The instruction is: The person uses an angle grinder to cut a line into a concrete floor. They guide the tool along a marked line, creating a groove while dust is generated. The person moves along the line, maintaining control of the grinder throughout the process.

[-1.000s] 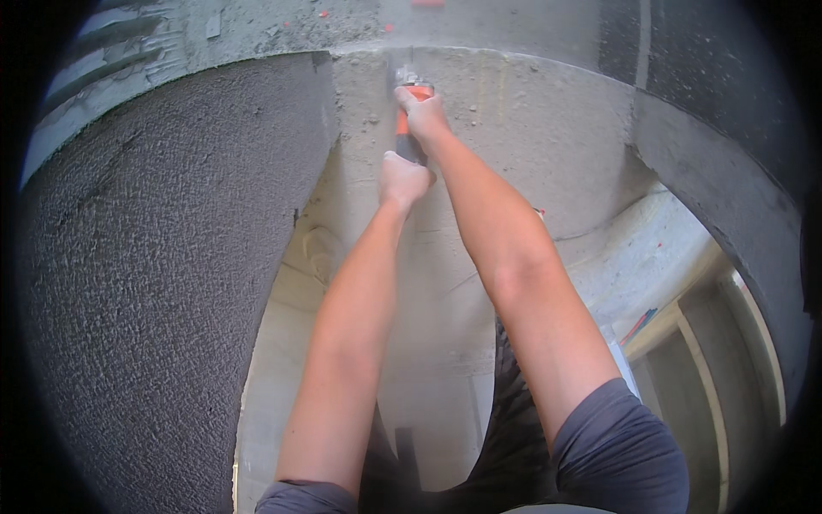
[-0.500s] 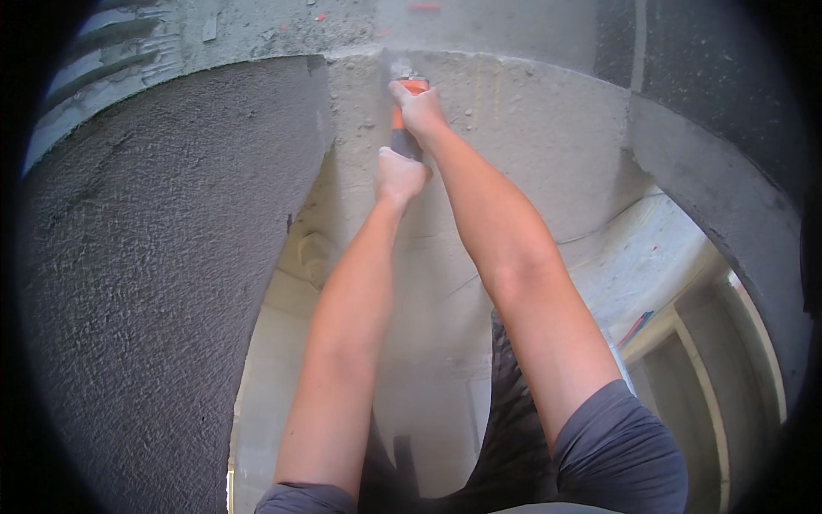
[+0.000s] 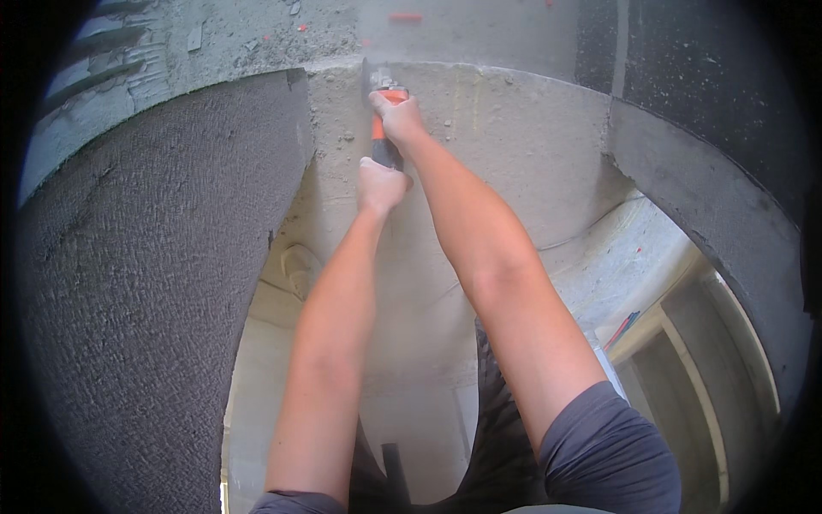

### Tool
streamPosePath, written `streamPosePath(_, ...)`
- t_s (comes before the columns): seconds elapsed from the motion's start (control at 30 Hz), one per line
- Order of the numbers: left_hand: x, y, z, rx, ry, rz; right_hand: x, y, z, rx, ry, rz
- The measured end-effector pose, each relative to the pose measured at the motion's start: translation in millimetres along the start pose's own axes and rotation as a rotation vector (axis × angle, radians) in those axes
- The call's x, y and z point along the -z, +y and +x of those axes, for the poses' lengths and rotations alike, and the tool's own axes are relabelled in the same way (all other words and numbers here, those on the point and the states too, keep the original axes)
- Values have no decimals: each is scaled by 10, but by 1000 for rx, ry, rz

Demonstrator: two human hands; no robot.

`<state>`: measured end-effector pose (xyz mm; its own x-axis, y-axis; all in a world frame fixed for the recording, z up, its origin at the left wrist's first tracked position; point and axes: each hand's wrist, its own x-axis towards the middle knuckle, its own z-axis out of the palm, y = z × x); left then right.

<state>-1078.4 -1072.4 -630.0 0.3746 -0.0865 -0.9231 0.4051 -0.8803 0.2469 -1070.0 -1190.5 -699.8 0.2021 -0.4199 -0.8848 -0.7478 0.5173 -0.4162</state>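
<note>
Both my hands are on an orange and dark angle grinder (image 3: 379,128), held out at arm's length against the pale concrete surface (image 3: 505,116). My right hand (image 3: 398,118) is wrapped round its front body, just behind the metal head. Farther back, my left hand (image 3: 383,184) closes on the dark rear part. The grinder's head (image 3: 390,86) meets the upper edge of the concrete, beside a narrow dark upright strip; whether that is the disc or a cut, I cannot tell. Pale dust hazes the head and coats my hands.
A rough dark grey rendered wall (image 3: 154,283) fills the left side. Smoother grey render (image 3: 693,163) borders the right. Above the edge lies a grey surface with small red bits (image 3: 405,16). Below right are pale sheeting (image 3: 591,274) and a framed recess (image 3: 693,368).
The whole view has shifted, so hands, grinder and walls all sit slightly farther left and lower. Against the concrete, the grinder stays in nearly the same place, still gripped by both hands.
</note>
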Motion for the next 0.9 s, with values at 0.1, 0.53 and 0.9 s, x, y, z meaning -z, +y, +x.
streamPosePath(0.1,12,28,-7,13,-15,-8,-10,-14,0,16,9,-14)
streamPosePath(0.53,16,43,38,3,-16,-29,0,-41,72,28,-30,74)
streamPosePath(0.9,-9,95,4,-14,-20,-94,-12,-48,152,31,23,51)
